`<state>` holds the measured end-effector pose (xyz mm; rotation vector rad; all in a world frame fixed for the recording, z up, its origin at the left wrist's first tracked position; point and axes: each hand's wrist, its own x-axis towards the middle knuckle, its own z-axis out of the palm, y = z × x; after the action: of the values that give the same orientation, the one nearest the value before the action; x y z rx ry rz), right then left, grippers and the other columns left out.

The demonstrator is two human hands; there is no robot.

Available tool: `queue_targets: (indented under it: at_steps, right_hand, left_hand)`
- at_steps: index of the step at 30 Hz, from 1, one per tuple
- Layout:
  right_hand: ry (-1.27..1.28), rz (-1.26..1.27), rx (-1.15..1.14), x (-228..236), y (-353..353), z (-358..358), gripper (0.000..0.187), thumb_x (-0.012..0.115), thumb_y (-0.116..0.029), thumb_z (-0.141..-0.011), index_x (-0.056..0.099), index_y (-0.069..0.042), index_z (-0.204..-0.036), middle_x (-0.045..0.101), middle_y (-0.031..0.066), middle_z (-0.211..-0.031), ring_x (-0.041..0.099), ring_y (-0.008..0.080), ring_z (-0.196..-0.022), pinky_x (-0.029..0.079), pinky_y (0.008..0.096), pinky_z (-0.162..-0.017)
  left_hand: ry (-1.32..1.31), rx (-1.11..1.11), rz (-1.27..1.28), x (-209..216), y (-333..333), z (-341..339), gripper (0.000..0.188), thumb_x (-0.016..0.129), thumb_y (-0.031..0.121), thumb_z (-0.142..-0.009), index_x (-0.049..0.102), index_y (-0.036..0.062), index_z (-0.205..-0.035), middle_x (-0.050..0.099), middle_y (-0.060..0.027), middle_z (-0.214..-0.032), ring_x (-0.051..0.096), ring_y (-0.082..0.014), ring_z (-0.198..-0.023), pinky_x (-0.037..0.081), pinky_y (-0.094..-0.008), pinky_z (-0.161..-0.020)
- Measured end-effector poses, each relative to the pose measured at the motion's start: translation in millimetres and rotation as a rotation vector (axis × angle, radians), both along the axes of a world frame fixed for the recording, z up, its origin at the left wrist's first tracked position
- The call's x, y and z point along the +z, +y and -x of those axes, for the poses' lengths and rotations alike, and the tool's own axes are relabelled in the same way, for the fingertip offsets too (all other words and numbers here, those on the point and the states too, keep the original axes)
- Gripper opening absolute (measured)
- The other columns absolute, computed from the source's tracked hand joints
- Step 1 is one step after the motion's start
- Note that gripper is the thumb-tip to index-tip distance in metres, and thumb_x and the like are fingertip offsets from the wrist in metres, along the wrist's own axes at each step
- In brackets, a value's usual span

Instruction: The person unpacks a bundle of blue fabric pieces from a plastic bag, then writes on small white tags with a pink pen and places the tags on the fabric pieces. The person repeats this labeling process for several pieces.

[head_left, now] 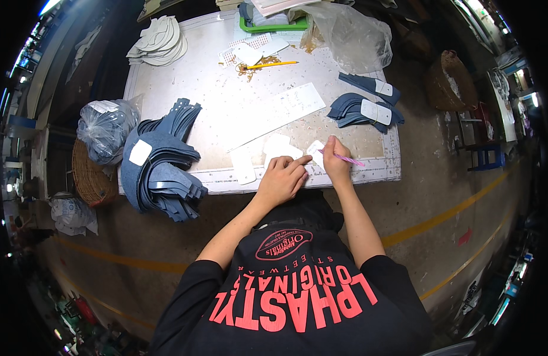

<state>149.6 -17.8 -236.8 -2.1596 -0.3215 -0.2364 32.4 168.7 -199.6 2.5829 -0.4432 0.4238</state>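
My right hand (338, 160) is closed around a pink-and-purple striped pen (350, 159), with its tip end over a small white tag (313, 148) near the table's front edge. My left hand (282, 180) rests beside it, palm down, fingers stretched out toward the tag. Under and just beyond the left fingers lie more white cards (277, 145); another white card (243, 168) sits to their left. A long white sheet (286, 114) lies slantwise farther back on the white table (214, 107).
Dark blue cut fabric pieces (161, 163) are stacked at the left, smaller tagged bundles (357, 110) at the right. Behind lie a yellow pencil (274, 65), rubber bands (259, 71), a clear plastic bag (360, 38), a green tray (274, 27) and white pieces (158, 41). Wicker baskets (90, 175) flank the table.
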Motion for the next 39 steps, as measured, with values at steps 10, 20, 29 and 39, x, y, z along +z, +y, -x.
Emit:
queue_targets:
  at_steps: [10, 20, 29, 39]
  right_hand:
    - [0.059, -0.061, -0.009, -11, -3, -3, 0.037, 0.053, -0.022, -0.116, 0.064, -0.002, -0.086, 0.070, 0.0247, -0.074, 0.070, 0.0498, -0.070, 0.052, 0.0572, -0.061]
    - [-0.043, 0.078, -0.071, -5, 1, 1, 0.046, 0.047, -0.028, -0.119, 0.065, 0.000, -0.087, 0.068, 0.0217, -0.071, 0.068, 0.0450, -0.065, 0.052, 0.0518, -0.062]
    - [0.140, -0.217, -0.083, 9, -5, -4, 0.046, 0.051, -0.023, -0.118, 0.065, -0.001, -0.080, 0.067, 0.0193, -0.066, 0.069, 0.0406, -0.062, 0.052, 0.0510, -0.059]
    - [0.225, -0.157, 0.101, 7, -18, 5, 0.046, 0.053, -0.024, -0.117, 0.065, -0.001, -0.079, 0.067, 0.0168, -0.064, 0.068, 0.0382, -0.060, 0.053, 0.0477, -0.061]
  left_hand:
    - [-0.001, -0.003, 0.001, 2, 0, 0, 0.031, 0.069, 0.022, -0.104, 0.072, 0.0089, -0.132, 0.070, 0.0040, -0.146, 0.064, -0.0267, -0.109, 0.048, -0.0421, -0.098]
    - [0.000, -0.001, 0.007, 0, 1, 0, 0.032, 0.069, 0.023, -0.104, 0.072, 0.0090, -0.133, 0.071, 0.0036, -0.145, 0.064, -0.0269, -0.109, 0.049, -0.0425, -0.098]
    - [0.013, -0.003, 0.001, 0, 0, -1, 0.031, 0.069, 0.023, -0.104, 0.072, 0.0086, -0.131, 0.071, 0.0034, -0.146, 0.064, -0.0272, -0.109, 0.048, -0.0420, -0.098]
    - [0.034, -0.008, -0.004, 2, 1, -1, 0.029, 0.069, 0.023, -0.104, 0.072, 0.0076, -0.129, 0.070, 0.0039, -0.148, 0.064, -0.0277, -0.110, 0.048, -0.0428, -0.100]
